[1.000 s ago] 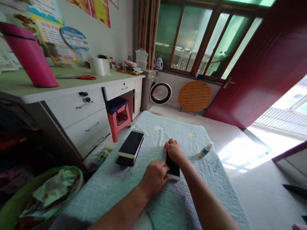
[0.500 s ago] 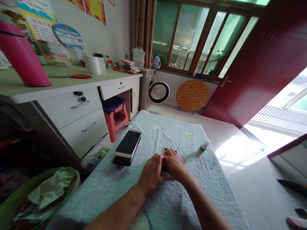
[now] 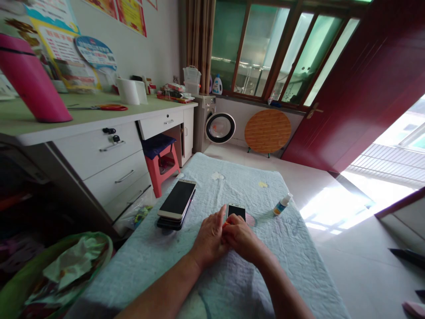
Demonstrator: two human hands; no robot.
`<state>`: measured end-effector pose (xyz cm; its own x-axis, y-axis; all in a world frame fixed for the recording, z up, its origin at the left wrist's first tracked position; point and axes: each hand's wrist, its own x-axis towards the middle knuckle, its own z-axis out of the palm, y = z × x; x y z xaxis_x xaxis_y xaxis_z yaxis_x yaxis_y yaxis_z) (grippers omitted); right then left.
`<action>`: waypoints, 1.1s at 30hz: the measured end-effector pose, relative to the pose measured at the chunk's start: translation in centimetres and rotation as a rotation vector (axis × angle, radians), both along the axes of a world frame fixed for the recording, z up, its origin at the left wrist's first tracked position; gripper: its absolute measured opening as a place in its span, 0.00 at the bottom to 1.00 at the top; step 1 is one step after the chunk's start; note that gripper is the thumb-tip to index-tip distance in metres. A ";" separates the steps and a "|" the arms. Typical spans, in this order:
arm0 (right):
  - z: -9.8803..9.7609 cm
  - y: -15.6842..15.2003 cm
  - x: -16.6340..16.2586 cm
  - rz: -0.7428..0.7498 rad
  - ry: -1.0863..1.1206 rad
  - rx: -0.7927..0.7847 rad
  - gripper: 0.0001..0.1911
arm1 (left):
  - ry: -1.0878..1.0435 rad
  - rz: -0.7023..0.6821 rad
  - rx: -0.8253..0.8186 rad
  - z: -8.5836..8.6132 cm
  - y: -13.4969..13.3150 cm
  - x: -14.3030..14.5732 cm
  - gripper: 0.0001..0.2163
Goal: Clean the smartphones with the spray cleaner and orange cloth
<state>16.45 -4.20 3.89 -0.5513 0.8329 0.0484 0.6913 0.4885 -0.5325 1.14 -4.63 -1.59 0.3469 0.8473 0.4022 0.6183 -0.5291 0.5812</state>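
Note:
A white-framed smartphone [image 3: 237,211] with a dark screen lies on the quilted cloth, its lower part covered by my hands. My left hand [image 3: 210,237] is along the phone's left side, fingers extended, its thumb side near the lower end, holding the phone steady. Over the lower part of the screen, my right hand [image 3: 241,235] has its fingers curled closed around a small orange thing [image 3: 226,224]; most of that thing is hidden. To the left lies a stack of phones [image 3: 177,200], a gold-framed one on top. A small spray bottle [image 3: 282,204] stands to the right.
The light blue quilted cloth [image 3: 229,177] covers the surface under my hands. At the left are a desk [image 3: 109,117], a red stool [image 3: 162,166] and a green bin [image 3: 106,248]. A washing machine [image 3: 203,119] with its door open and a round wooden tabletop [image 3: 267,131] stand behind.
My right hand has moved down the phone towards me, uncovering more of the screen. The left hand's fingers have straightened along the phone's side. The phone stack and bottle stay put.

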 end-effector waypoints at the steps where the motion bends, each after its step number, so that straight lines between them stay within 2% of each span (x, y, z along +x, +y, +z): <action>1: -0.2 0.0 0.1 -0.022 0.024 -0.008 0.08 | 0.007 -0.008 -0.008 -0.1 0.0 0.0 0.47; 8: -0.6 0.7 1.3 -0.132 0.083 0.034 0.10 | 0.065 -0.033 -0.041 0.3 -0.3 -0.2 0.46; 11: -1.2 1.6 2.1 -0.284 0.065 0.090 0.09 | 0.088 -0.046 -0.047 0.7 -0.3 -0.3 0.45; 14: -2.1 2.5 3.1 -0.459 0.081 0.148 0.15 | 0.108 -0.052 -0.053 0.9 -0.3 -0.4 0.44; 19: -2.9 3.6 3.3 -0.569 0.078 0.202 0.05 | 0.135 -0.045 -0.070 1.0 -0.2 -0.2 0.42; 22: -2.9 3.9 2.4 -0.551 0.067 0.195 0.07 | 0.128 -0.042 -0.067 0.9 -0.1 -0.2 0.41; 27: -2.3 3.4 0.6 -0.416 0.027 0.156 0.11 | 0.103 -0.049 -0.063 0.6 -0.1 -0.3 0.40; 33: -1.6 1.7 0.8 -0.252 0.003 0.126 0.11 | 0.056 -0.065 -0.095 0.7 0.0 -0.5 0.40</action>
<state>17.22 -2.47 2.31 -0.3268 0.9312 0.1613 0.7981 0.3634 -0.4806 0.66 -4.66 -0.92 0.4223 0.8555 0.2995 0.6174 -0.5134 0.5960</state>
